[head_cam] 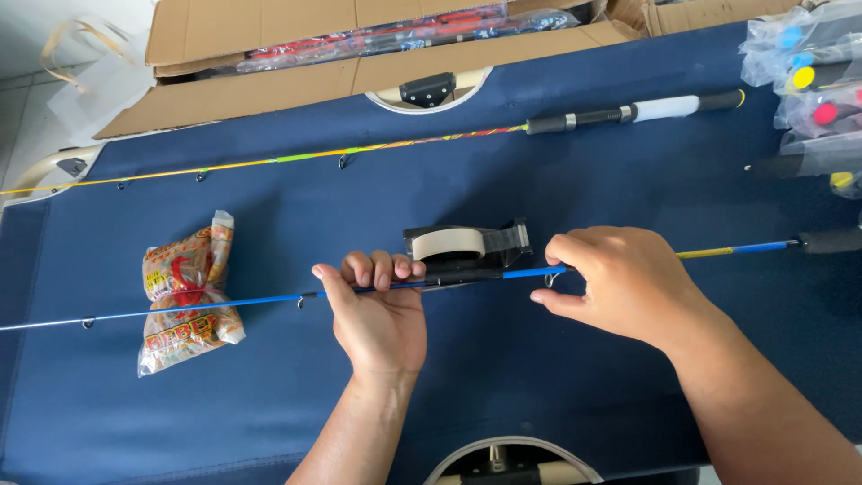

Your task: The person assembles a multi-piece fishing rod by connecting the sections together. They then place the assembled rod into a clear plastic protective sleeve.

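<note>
Blue fishing rod [224, 305] lies across the navy fabric surface [557, 377] with its long axis running left to right, tilted slightly so that the right end sits farther away; the thin tip points left toward the edge of view and the dark grip end [831, 241] points right. The left hand [377, 310] is closed around the blank from below, fingers curled over it and thumb extended along it. The right hand [620, 278] pinches the rod just right of that, thumb and forefinger closed at a small wire line guide [549, 280]. As a judgement, the work is at a middle stage: the rod is lifted and being handled at the guide, no tape is visible on the blank, and no bag covers it, so any wrapping or packing appears left to do. A tape dispenser [467, 244] with a pale roll sits just beyond the hands, touching or nearly touching the rod; which cannot be told. To the left, a snack packet [187, 301] in orange and red lies under the rod. Farther away, a second rod [359, 150], yellow and multicoloured with a black and white handle, lies parallel. Cardboard boxes [269, 81] stand at the far edge, and bagged items [813, 81] with coloured caps occupy the far right.
</note>
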